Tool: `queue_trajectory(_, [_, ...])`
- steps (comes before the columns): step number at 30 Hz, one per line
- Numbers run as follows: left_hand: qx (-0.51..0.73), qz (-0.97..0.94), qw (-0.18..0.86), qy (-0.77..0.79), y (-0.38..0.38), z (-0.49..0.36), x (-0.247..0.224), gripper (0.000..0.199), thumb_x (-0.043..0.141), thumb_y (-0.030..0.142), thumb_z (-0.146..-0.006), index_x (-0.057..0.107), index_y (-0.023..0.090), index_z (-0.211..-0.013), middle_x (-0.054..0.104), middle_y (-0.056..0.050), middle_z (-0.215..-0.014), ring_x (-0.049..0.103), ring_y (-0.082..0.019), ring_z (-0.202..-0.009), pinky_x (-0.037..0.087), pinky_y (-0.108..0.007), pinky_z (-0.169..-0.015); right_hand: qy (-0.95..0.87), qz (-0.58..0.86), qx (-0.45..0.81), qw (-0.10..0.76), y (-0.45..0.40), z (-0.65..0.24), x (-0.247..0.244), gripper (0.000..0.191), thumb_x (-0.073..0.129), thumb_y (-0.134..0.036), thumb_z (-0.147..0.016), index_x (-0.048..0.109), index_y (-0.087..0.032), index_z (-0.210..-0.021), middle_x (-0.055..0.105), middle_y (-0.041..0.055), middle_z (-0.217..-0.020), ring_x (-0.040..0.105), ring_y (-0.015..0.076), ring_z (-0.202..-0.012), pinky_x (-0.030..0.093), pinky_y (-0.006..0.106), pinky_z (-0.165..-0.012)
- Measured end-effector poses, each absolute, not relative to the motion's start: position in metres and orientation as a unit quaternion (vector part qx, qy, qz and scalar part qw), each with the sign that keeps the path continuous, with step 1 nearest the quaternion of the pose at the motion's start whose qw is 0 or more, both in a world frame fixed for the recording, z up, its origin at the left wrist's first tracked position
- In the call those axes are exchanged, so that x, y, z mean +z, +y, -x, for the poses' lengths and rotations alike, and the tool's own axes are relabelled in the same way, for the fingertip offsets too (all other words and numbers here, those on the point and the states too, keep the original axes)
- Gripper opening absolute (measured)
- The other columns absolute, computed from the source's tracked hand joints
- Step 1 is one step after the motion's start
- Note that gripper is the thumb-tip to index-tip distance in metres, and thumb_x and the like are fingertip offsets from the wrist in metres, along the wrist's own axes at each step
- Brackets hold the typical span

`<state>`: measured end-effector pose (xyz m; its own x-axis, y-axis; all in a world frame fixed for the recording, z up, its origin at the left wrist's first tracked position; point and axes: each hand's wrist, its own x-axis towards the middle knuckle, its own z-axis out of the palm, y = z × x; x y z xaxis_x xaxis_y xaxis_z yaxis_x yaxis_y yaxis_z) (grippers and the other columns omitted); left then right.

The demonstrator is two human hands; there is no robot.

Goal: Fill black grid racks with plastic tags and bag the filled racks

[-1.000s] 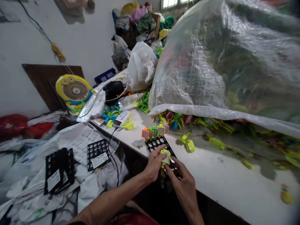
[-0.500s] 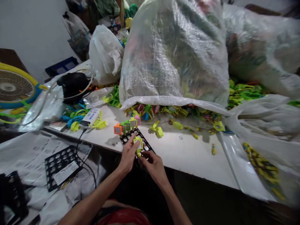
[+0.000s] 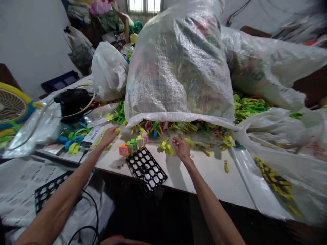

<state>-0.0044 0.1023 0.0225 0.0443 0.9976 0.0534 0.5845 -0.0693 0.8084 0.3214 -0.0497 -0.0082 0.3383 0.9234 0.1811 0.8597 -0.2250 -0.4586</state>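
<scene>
Clock directions taken from the black tray (image 3: 147,168). Between 12 and 1, passage is barred by the large plastic sack (image 3: 176,68); at 11, by upright square-faced pieces (image 3: 134,145) at the tray's far edge. Near 2, the way is narrowed by loose yellow pieces (image 3: 169,149). At 3, free passage is afforded over the table (image 3: 208,178), interrupted by one small yellow item (image 3: 227,166), then bounded by the clear plastic sheet (image 3: 247,172).

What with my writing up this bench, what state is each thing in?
Black tray, mostly unfilled
Square-faced pieces, upright on the tray
Left hand, grip unclear
Right hand, loosely curled; grip unclear
Yellow piece beside it, loose
Large bag, bulging
Fan, cannot tell if running
</scene>
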Motion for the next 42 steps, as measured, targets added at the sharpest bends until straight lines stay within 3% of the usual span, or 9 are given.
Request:
queue_trajectory(4, [0.303,-0.694,0.336,0.559,0.100,-0.014,0.012,0.032,0.061,0.024,-0.062,0.070,0.015,-0.090,0.070,-0.009,-0.106,0.058,-0.029,-0.108,0.041,-0.038,-0.100,-0.632,0.769,0.078,0.059,-0.016,-0.313,0.012,0.031,0.049,-0.013,-0.080,0.071,-0.020,-0.100,0.067,0.0116,-0.108,0.065,0.0242,-0.090,0.045,0.030,-0.072])
queue_trajectory(8, [0.331,-0.699,0.330,0.541,0.083,-0.002,0.014,0.036,0.060,0.028,-0.067,0.067,0.015,-0.100,0.061,-0.012,-0.124,0.051,-0.028,-0.121,0.035,-0.037,-0.106,-0.648,0.758,0.075,0.028,-0.014,-0.317,0.022,0.026,0.049,-0.011,-0.080,0.070,-0.017,-0.092,0.068,0.0143,-0.104,0.066,0.0235,-0.087,0.043,0.029,-0.070])
queue_trajectory(10, [0.354,-0.690,0.319,0.545,0.061,0.013,0.014,0.037,0.052,0.033,-0.077,0.064,0.015,-0.107,0.060,-0.012,-0.125,0.051,-0.025,-0.121,0.034,-0.037,-0.107,-0.643,0.761,0.049,0.071,-0.026,-0.321,0.023,0.028,0.046,-0.010,-0.080,0.068,-0.017,-0.095,0.067,0.0140,-0.107,0.064,0.0228,-0.089,0.043,0.029,-0.071])
queue_trajectory(13, [0.403,-0.651,0.351,0.539,0.016,0.028,0.007,0.040,0.047,0.033,-0.080,0.062,0.015,-0.112,0.064,-0.011,-0.118,0.056,-0.024,-0.113,0.041,-0.037,-0.101,-0.607,0.758,0.058,0.231,-0.049,-0.317,0.018,0.025,0.047,-0.015,-0.075,0.066,-0.017,-0.092,0.068,0.0105,-0.096,0.062,0.0210,-0.079,0.044,0.030,-0.067])
queue_trajectory(18, [0.389,-0.620,0.434,0.526,-0.031,0.015,-0.018,0.054,0.062,0.027,-0.067,0.057,0.015,-0.120,0.067,-0.008,-0.109,0.063,-0.020,-0.089,0.050,-0.033,-0.083,-0.470,0.701,0.355,0.402,-0.076,-0.266,0.002,0.019,0.057,-0.036,-0.064,0.056,-0.018,-0.069,0.055,-0.0011,-0.056,0.046,0.0134,-0.045,0.036,0.025,-0.043])
queue_trajectory(23, [0.358,-0.633,0.438,0.529,-0.021,-0.007,-0.038,0.027,0.062,0.029,-0.068,0.067,0.013,-0.089,0.067,-0.002,-0.078,0.060,-0.016,-0.070,0.051,-0.027,-0.069,-0.413,0.666,0.435,0.444,-0.070,-0.231,0.001,0.025,0.063,-0.040,-0.059,0.054,-0.018,-0.064,0.050,-0.0044,-0.048,0.042,0.0102,-0.040,0.033,0.024,-0.041])
queue_trajectory(26, [0.358,-0.638,0.443,0.519,-0.015,-0.006,-0.045,0.016,0.062,0.025,-0.067,0.067,0.014,-0.079,0.066,-0.001,-0.074,0.060,-0.015,-0.068,0.050,-0.025,-0.066,-0.408,0.660,0.438,0.455,-0.067,-0.225,0.005,0.020,0.063,-0.035,-0.058,0.059,-0.016,-0.064,0.052,-0.0034,-0.045,0.047,0.0124,-0.043,0.037,0.024,-0.045])
queue_trajectory(33, [0.361,-0.646,0.469,0.481,-0.014,0.003,-0.054,0.019,0.066,0.023,-0.068,0.069,0.015,-0.085,0.069,-0.005,-0.090,0.065,-0.018,-0.083,0.052,-0.027,-0.075,-0.386,0.635,0.499,0.445,-0.075,-0.169,-0.005,0.023,0.070,-0.034,-0.054,0.067,-0.015,-0.068,0.068,0.0036,-0.063,0.063,0.0190,-0.061,0.049,0.029,-0.059])
queue_trajectory(42, [0.373,-0.640,0.490,0.460,-0.016,0.002,-0.065,0.030,0.063,0.028,-0.071,0.064,0.012,-0.097,0.068,-0.011,-0.106,0.067,-0.020,-0.090,0.055,-0.031,-0.079,-0.422,0.634,0.497,0.416,-0.065,-0.151,-0.012,0.020,0.068,-0.033,-0.056,0.067,-0.016,-0.067,0.069,0.0051,-0.065,0.063,0.0195,-0.061,0.049,0.028,-0.057])
